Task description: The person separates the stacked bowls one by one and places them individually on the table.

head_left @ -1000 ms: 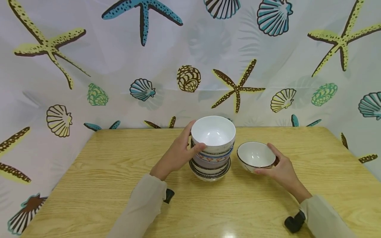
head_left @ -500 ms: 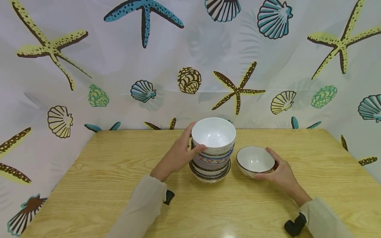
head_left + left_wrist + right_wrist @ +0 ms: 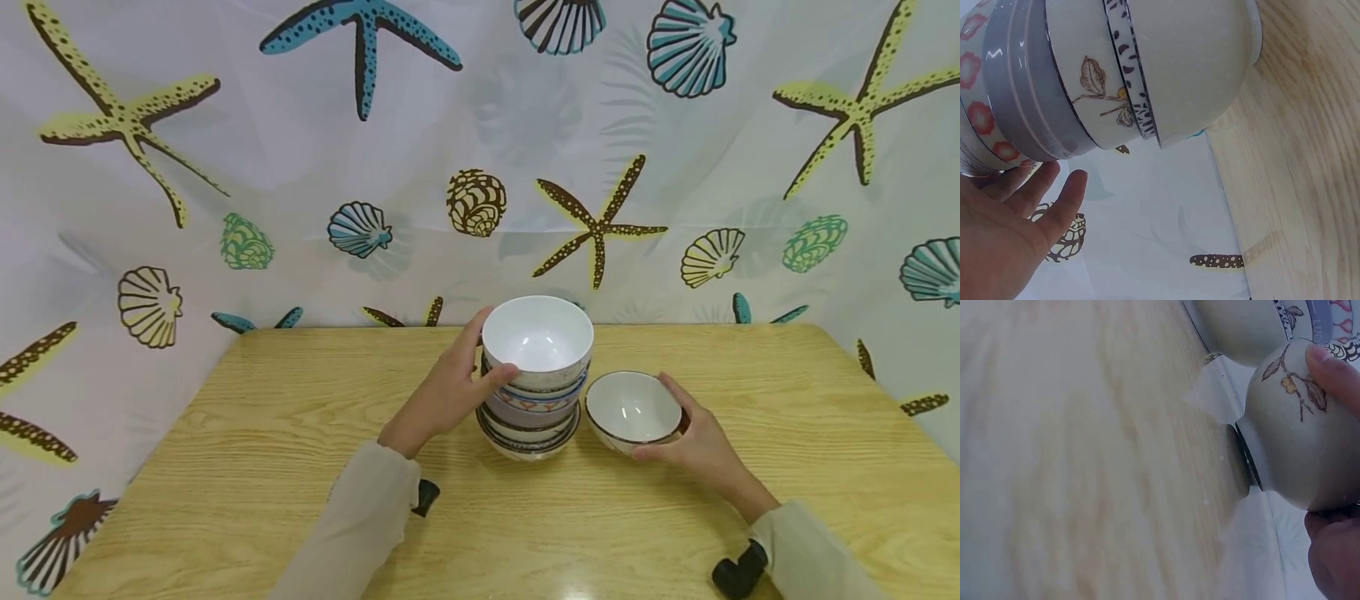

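A tall stack of bowls [image 3: 531, 415] stands on the wooden table, a plain white bowl [image 3: 537, 335] on top. My left hand [image 3: 448, 385] holds the stack's upper part from the left, thumb across the front of the white bowl and fingers reaching behind. Its fingers [image 3: 1038, 194] lie along the red-patterned bowl in the left wrist view. To the right of the stack, my right hand [image 3: 697, 442] grips a cream bowl [image 3: 632, 408] with a dark rim, thumb in front and fingers at the far side. A leaf-and-berry sprig decorates this bowl [image 3: 1297, 431]; its foot is close over the table.
The wooden table [image 3: 285, 492] ends at a cloth backdrop [image 3: 420, 125] printed with starfish and shells. Black wrist-camera parts [image 3: 738, 571] show below the right sleeve. The cream bowl's rim is right beside the stack's lower bowls.
My right hand has lowered the cream bowl and then brought it left, closer to the stack. The left hand and the stack stay in place, while the view shifted slightly.
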